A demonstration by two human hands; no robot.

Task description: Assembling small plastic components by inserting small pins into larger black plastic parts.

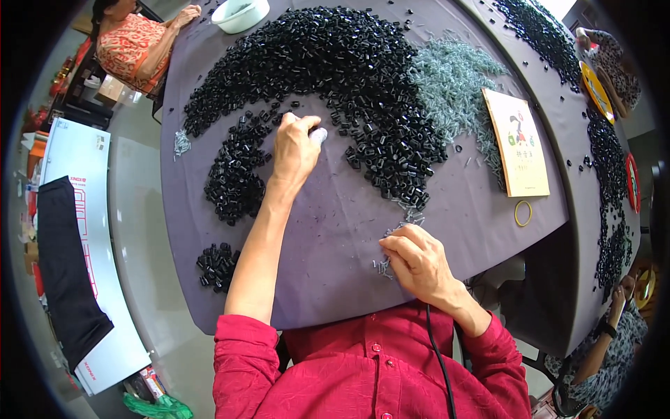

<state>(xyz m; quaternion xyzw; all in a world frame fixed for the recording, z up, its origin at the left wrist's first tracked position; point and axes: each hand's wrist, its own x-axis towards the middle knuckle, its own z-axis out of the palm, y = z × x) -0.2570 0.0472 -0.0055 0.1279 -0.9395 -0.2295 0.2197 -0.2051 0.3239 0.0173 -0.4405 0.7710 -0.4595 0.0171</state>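
Note:
My left hand (296, 150) reaches over the table with its fingers curled together. A small whitish thing shows at its fingertips, beside a black bit; I cannot tell what it is or whether it is worn or held. Around that hand curves a big heap of small black tubular pieces (300, 56), and a smaller black pile (236, 171) lies to its left. Close to the table's front edge, my right hand (419, 265) is closed in a pinch, its fingertips mostly hidden. Small clear pieces (382, 268) lie right beside its fingers.
A mound of clear pieces (453, 84) adjoins the black heap, next to a yellow booklet (518, 146) and a yellow ring (523, 213). At the back stands a white tub (240, 15). One small black pile (218, 267) sits by my left forearm. Other people sit around the tables.

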